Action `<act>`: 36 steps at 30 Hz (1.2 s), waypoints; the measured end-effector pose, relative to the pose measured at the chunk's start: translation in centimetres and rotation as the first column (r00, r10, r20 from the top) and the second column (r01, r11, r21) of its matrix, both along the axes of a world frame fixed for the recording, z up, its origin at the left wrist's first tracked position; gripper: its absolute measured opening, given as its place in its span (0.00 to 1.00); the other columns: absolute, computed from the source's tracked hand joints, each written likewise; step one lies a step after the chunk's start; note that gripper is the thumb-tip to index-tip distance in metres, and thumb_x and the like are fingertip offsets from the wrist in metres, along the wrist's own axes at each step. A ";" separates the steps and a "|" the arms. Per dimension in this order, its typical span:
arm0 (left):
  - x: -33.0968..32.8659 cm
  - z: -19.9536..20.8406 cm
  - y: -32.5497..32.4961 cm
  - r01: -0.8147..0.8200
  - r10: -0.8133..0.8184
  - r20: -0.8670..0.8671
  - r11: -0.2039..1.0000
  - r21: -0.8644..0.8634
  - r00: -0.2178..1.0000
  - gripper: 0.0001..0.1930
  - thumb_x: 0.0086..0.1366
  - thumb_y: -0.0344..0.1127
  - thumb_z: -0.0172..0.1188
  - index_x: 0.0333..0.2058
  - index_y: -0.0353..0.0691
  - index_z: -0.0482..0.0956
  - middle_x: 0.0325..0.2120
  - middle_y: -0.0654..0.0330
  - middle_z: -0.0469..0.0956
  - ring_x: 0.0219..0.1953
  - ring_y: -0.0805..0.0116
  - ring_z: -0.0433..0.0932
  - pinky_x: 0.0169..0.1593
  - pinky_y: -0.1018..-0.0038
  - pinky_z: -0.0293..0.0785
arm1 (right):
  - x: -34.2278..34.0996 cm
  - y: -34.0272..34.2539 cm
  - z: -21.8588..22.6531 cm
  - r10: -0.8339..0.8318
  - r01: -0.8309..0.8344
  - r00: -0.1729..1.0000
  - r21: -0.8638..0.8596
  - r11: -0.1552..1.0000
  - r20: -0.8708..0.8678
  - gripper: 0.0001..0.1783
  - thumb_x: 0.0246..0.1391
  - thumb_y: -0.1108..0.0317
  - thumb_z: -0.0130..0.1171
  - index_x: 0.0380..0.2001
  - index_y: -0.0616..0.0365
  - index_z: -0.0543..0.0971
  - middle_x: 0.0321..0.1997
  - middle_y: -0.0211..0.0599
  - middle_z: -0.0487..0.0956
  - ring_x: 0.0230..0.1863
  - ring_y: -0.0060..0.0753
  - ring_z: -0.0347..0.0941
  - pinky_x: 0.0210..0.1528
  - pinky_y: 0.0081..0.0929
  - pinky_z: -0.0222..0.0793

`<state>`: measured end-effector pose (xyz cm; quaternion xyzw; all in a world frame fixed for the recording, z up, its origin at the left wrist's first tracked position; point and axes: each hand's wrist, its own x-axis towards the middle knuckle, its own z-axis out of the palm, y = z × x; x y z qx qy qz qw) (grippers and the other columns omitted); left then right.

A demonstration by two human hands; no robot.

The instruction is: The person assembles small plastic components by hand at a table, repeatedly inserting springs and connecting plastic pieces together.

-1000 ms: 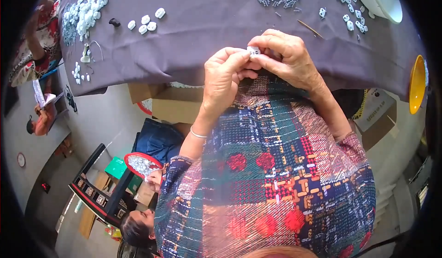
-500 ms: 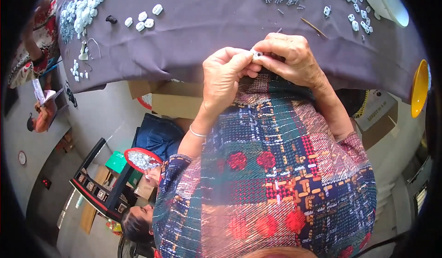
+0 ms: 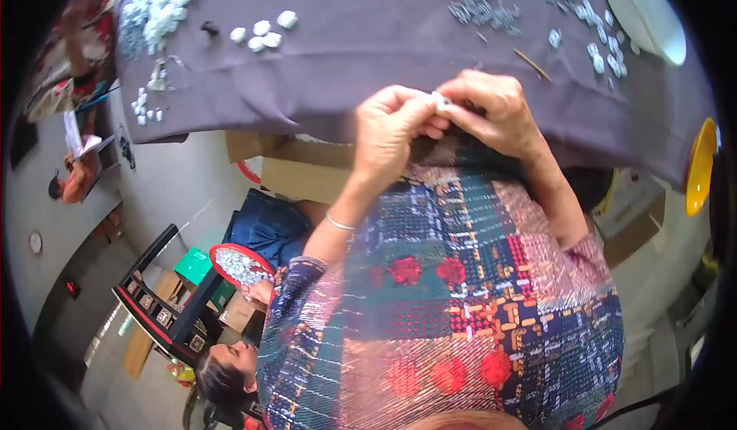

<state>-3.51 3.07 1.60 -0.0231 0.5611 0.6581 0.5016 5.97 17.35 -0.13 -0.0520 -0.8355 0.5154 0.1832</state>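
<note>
In front of my chest, at the table's near edge, my left hand and my right hand meet fingertip to fingertip. Between them is a small white plastic piece with a dark hole, pinched from both sides by thumbs and forefingers. My fingers cover most of it. Beyond my hands lies a pile of small grey springs. A thin brown stick rests to the right of it. Several white oval plastic pieces sit to the left on the dark tablecloth.
A large heap of white pieces covers the far left of the table. At the right are more white pieces, a pale bowl and a yellow dish. Lower left, another person holds a red-rimmed tray of white pieces.
The view has shifted, so the table's contents appear lower and further right, with more showing along the top. Both hands keep their pinch on the white piece.
</note>
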 end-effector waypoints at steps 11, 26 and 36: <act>-1.5 1.0 0.2 -0.236 0.230 -0.370 0.971 0.028 0.900 0.06 0.56 0.28 0.61 0.28 0.34 0.73 0.21 0.61 0.77 0.21 0.78 0.75 0.24 0.84 0.71 | 0.7 -0.7 0.0 -0.115 0.131 0.991 -0.337 0.932 0.067 0.23 0.39 0.80 0.58 0.45 0.63 0.72 0.22 0.29 0.74 0.16 0.12 0.62 0.19 0.13 0.59; -13.9 -1.4 -2.2 -0.588 -0.125 -0.981 0.809 -0.014 -0.148 0.09 0.49 0.30 0.65 0.31 0.40 0.79 0.31 0.62 0.77 0.37 0.65 0.73 0.44 0.71 0.66 | 1.5 -0.7 0.1 -0.100 0.100 0.995 -0.183 0.978 0.012 0.18 0.42 0.79 0.56 0.41 0.65 0.74 0.23 0.35 0.75 0.22 0.20 0.70 0.26 0.17 0.67; -5.3 -2.3 6.2 -0.031 -0.179 -0.976 0.984 -0.176 -0.125 0.11 0.47 0.31 0.65 0.32 0.43 0.79 0.32 0.61 0.76 0.38 0.61 0.71 0.44 0.70 0.67 | 1.9 -0.5 0.5 -0.203 0.204 0.979 0.021 0.979 -0.030 0.14 0.41 0.75 0.60 0.35 0.65 0.75 0.28 0.45 0.77 0.25 0.40 0.75 0.29 0.28 0.71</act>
